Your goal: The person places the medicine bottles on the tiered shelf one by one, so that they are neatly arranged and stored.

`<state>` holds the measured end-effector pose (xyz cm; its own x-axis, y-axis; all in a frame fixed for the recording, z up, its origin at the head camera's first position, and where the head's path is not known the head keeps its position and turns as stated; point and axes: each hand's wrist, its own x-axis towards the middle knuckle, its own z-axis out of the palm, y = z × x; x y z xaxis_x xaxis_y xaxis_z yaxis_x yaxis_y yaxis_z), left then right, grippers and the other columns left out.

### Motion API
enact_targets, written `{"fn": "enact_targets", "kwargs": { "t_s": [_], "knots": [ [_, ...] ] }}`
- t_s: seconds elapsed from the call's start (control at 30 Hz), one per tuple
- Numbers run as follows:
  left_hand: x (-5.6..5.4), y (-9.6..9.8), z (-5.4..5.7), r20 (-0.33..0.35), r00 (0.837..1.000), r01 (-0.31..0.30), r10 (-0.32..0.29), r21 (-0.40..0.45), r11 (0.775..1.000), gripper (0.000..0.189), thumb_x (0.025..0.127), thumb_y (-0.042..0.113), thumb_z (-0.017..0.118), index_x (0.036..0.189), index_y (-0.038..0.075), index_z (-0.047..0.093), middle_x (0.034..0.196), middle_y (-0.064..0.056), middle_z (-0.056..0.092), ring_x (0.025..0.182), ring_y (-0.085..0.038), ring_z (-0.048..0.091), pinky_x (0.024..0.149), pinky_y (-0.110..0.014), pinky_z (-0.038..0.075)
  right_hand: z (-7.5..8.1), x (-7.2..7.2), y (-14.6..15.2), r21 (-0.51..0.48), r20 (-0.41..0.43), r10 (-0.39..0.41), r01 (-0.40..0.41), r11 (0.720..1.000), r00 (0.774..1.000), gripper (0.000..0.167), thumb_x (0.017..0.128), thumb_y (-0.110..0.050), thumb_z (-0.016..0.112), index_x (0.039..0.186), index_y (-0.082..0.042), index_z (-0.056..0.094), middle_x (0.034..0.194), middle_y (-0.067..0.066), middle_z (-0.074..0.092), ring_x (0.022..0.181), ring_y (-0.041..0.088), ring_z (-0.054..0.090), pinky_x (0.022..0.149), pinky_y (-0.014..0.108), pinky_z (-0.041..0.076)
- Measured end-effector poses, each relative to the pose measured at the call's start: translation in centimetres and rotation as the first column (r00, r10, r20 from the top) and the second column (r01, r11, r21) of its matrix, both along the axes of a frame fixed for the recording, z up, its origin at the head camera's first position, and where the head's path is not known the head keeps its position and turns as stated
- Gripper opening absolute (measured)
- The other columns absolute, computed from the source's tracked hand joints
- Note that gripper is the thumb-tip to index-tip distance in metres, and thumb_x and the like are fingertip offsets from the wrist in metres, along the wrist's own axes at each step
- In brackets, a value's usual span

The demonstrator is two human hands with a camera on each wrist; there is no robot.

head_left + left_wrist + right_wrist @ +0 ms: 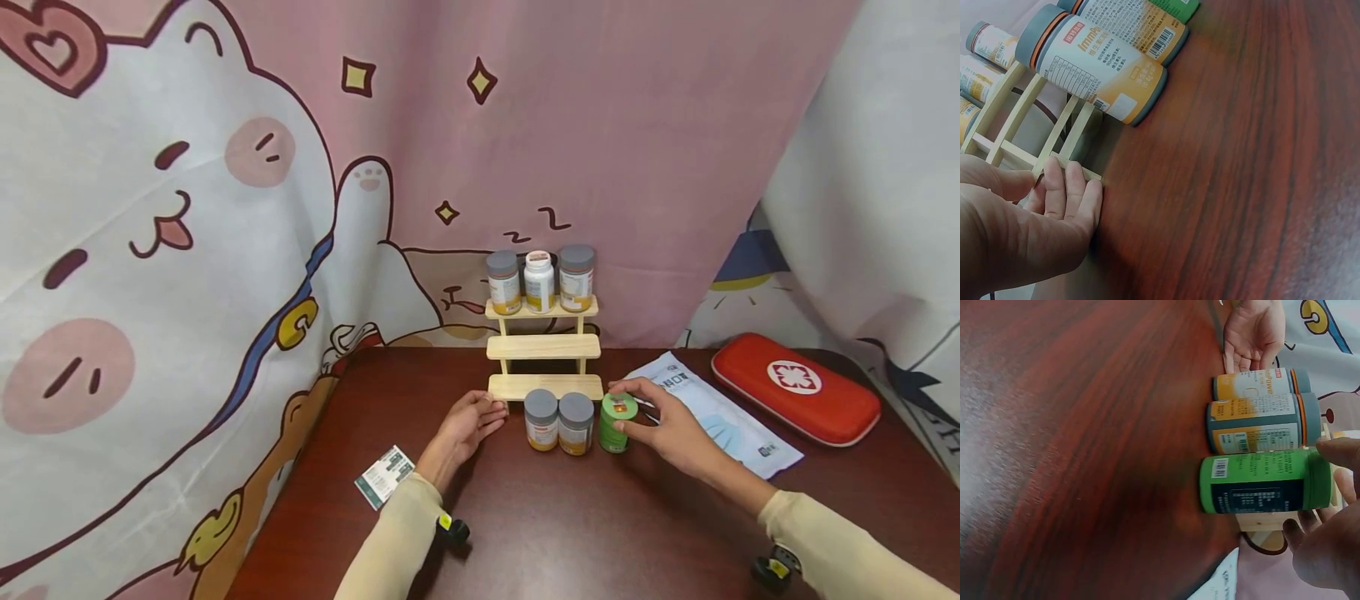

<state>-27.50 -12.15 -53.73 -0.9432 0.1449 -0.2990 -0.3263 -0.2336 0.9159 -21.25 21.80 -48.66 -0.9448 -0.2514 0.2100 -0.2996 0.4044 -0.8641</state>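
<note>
Green jar (617, 435) pinched by the right hand (671, 427); left hand (461, 431) grips wooden rack (543, 347)

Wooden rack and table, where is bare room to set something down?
On the rack, the middle tier and bottom tier are bare; so is the table between the sleeves. Crowded: the top tier, with three bottles, and before the bottom tier, two gray-lidded bottles and the green bottle the right hand holds.

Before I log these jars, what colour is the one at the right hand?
The jar is green with a dark panel; best seen in the right wrist view.
</note>
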Motion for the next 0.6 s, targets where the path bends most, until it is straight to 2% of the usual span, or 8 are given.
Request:
{"fn": "enact_targets", "kwargs": {
  "t_s": [0.07, 0.1, 0.23, 0.37, 0.6],
  "knots": [
    [0.0, 0.0, 0.0, 0.000, 1.000, 0.002, -0.002, -0.001, 1.000, 0.006, 0.112, 0.013, 0.052, 0.111, 0.009, 0.056, 0.100, -0.005, 0.072, 0.113, -0.028, 0.073, 0.118, -0.054, 0.050, -0.5, 0.1, 0.1, -0.037, -0.001, 0.003, -0.003, 0.999, 1.000, 0.040, 0.093, -0.010, 0.081, 0.128, -0.007, 0.061, 0.144, 0.014, 0.062, 0.126, 0.006, 0.060, 0.104, 0.014, 0.049],
    [0.0, 0.0, 0.0, 0.001, 1.000, 0.003, -0.003, -0.002, 1.000, 0.006, 0.112, 0.013, 0.051, 0.112, 0.009, 0.055, 0.100, -0.005, 0.072, 0.114, -0.029, 0.073, 0.118, -0.053, 0.050, -0.7, 0.1, 0.1, -0.058, -0.001, 0.005, -0.005, 0.998, 1.000, 0.040, 0.094, -0.009, 0.080, 0.128, -0.007, 0.060, 0.143, 0.015, 0.063, 0.123, 0.003, 0.060, 0.102, 0.012, 0.050],
    [0.0, -0.2, -0.1, 0.008, 1.000, 0.001, -0.001, -0.004, 1.000, 0.007, 0.112, 0.013, 0.051, 0.114, 0.008, 0.055, 0.101, -0.005, 0.072, 0.114, -0.029, 0.072, 0.118, -0.054, 0.050, -1.6, 0.1, 0.2, -0.095, 0.000, 0.002, -0.002, 0.995, 1.000, 0.041, 0.094, -0.008, 0.079, 0.131, -0.006, 0.060, 0.137, 0.018, 0.065, 0.115, -0.001, 0.063, 0.099, 0.015, 0.054],
    [0.0, -0.2, -0.2, 0.009, 1.000, 0.002, -0.002, 0.003, 1.000, 0.007, 0.111, 0.012, 0.051, 0.114, 0.007, 0.055, 0.101, -0.005, 0.072, 0.111, -0.027, 0.073, 0.118, -0.054, 0.050, -2.1, 0.0, 0.3, -0.087, -0.004, -0.011, 0.011, 0.996, 1.000, 0.045, 0.094, -0.009, 0.080, 0.135, -0.008, 0.060, 0.134, 0.016, 0.067, 0.113, -0.001, 0.063, 0.098, 0.016, 0.055],
    [-0.1, -0.2, -0.1, 0.010, 1.000, 0.009, -0.009, 0.010, 1.000, 0.007, 0.111, 0.012, 0.052, 0.114, 0.007, 0.055, 0.100, -0.004, 0.071, 0.111, -0.026, 0.072, 0.119, -0.053, 0.050, -2.2, 0.0, 0.6, -0.026, 0.012, -0.048, 0.048, 0.999, 0.999, 0.057, 0.095, -0.016, 0.081, 0.145, -0.012, 0.056, 0.134, 0.014, 0.068, 0.114, 0.000, 0.064, 0.100, 0.022, 0.055]
  ]
}}
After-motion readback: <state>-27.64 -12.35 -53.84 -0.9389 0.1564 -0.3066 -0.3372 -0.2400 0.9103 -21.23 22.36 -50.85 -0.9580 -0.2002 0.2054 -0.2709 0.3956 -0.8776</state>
